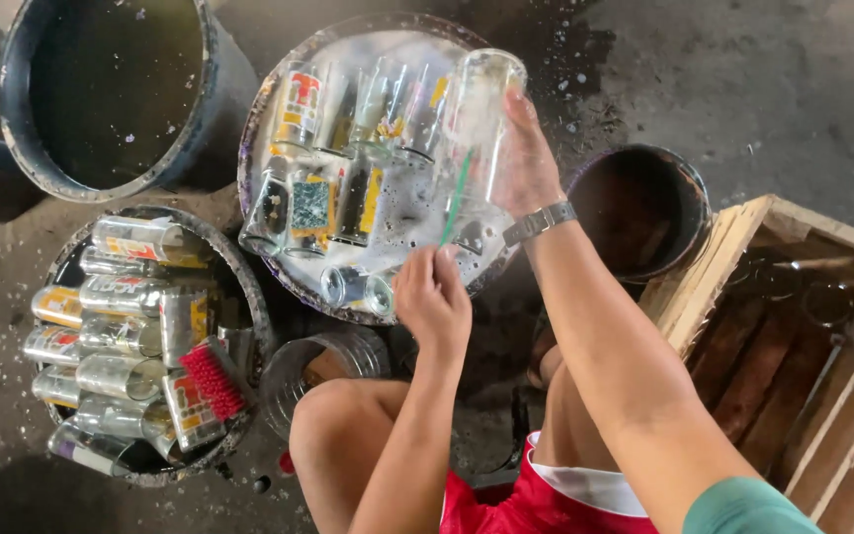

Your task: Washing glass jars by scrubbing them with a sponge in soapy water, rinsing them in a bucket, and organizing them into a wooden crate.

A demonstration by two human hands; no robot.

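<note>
1. Here, your right hand [526, 163] is clamped round a clear glass [476, 119], held tilted over the soapy basin [259, 129].
2. Your left hand [432, 297] pinches a thin green brush handle [455, 198] that runs up into the glass.
3. The basin is round and foamy, packed with wet printed glasses.
4. A tub [249, 297] at left holds more glasses and a red brush [212, 381].
5. A rough wooden crate [743, 237] sits right.

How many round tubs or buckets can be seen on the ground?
4: the dark empty tub at top left, the tub of glasses at left, the soapy basin in the middle, and a brown bucket beside the crate.
</note>
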